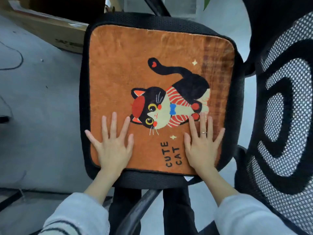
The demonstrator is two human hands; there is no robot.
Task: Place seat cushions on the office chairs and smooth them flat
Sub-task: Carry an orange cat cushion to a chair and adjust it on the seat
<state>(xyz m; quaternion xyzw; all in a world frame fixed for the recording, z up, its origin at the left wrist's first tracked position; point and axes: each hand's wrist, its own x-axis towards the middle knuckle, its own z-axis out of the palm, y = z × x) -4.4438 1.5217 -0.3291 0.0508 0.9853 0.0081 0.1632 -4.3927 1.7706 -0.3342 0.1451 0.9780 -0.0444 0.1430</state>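
Pressing the cushion (152, 82) flat on the chair seat (240, 92).
Your left hand (112, 146) and right hand (202, 146) lie open, fingers spread, along its lower edge.

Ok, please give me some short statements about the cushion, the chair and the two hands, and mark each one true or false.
1. Both the left hand and the right hand press flat on the orange cat cushion. True.
2. The cushion lies on the floor. False: it lies on the black mesh chair seat.
3. The cushion reads "CUTE CAT". True.
4. The left hand wears a ring. False: the right hand does.
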